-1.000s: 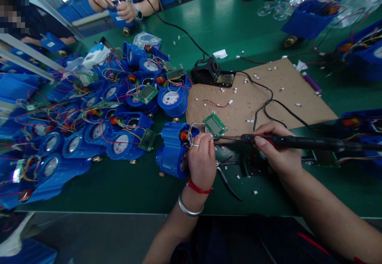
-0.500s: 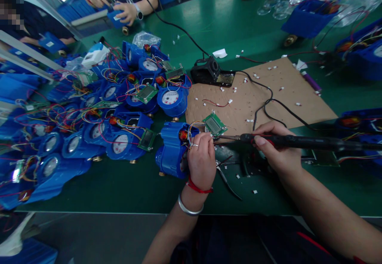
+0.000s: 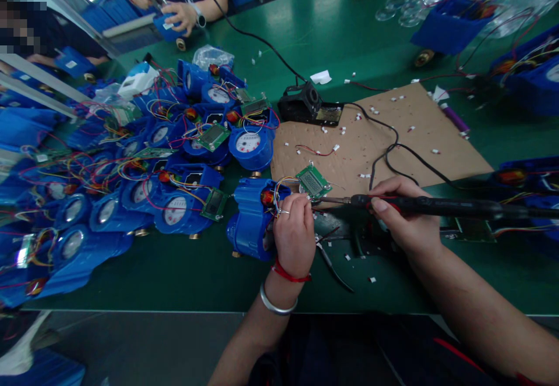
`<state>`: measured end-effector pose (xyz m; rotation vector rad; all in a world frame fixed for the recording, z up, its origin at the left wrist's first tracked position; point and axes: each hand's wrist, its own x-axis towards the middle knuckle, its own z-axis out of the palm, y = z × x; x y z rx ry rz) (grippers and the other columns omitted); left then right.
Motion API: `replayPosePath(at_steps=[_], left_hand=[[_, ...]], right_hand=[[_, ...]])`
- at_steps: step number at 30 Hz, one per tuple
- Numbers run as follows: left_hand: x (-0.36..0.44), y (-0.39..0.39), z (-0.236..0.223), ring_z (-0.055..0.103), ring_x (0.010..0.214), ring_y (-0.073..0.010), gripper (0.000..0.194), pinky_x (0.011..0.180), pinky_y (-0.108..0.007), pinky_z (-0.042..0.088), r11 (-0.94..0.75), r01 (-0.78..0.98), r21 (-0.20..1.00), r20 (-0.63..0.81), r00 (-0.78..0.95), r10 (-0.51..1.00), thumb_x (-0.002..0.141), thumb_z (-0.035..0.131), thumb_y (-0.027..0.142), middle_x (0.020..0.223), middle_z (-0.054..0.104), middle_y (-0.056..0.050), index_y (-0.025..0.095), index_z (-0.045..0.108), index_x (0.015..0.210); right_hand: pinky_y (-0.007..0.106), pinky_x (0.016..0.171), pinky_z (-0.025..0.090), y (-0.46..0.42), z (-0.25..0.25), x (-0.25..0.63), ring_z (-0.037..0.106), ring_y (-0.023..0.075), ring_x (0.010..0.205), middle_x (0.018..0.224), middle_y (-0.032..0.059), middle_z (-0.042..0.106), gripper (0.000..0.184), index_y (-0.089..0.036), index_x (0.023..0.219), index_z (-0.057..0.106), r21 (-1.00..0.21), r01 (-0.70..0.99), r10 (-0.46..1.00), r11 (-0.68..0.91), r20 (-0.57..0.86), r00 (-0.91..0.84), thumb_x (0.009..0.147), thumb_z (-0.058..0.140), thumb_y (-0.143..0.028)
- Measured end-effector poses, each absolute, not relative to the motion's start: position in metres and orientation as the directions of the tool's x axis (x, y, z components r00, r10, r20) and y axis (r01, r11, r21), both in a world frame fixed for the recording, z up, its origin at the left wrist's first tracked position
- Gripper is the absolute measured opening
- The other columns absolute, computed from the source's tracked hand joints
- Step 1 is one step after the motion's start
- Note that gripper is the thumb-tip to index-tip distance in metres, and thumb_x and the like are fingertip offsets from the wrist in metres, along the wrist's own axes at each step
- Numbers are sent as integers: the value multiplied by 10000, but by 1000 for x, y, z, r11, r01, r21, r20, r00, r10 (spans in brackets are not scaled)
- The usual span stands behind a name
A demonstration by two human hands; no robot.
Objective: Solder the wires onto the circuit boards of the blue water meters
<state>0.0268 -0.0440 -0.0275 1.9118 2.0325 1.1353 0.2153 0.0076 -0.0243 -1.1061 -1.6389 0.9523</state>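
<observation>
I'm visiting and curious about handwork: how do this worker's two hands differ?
The left hand is bunched by the green circuit board; the right hand grips a soldering iron. The left hand wears a ring, red band and silver bangle; the right hand shows no jewellery. Both hands are ungloved.

The left hand (image 3: 294, 234) had its fingers bunched and bent, its back turned up. The right hand (image 3: 408, 217) curled in a grip, its forearm (image 3: 480, 310) slanting in from the lower right.
</observation>
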Motion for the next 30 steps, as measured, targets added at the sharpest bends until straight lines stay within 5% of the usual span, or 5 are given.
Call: replayPosePath(at_steps=[30], left_hand=[[26,-44,-27,564,979,-178,145,891,-355,477,-91,812,577,393,-177,902,906,460,117,993,625,-78,140,597,949]], right_hand=[[252,553,408,6,-23,216,550,124,595,725,-11,600,80,-200,824,618,-931,238,955,275,238,-176,813,654,-271]])
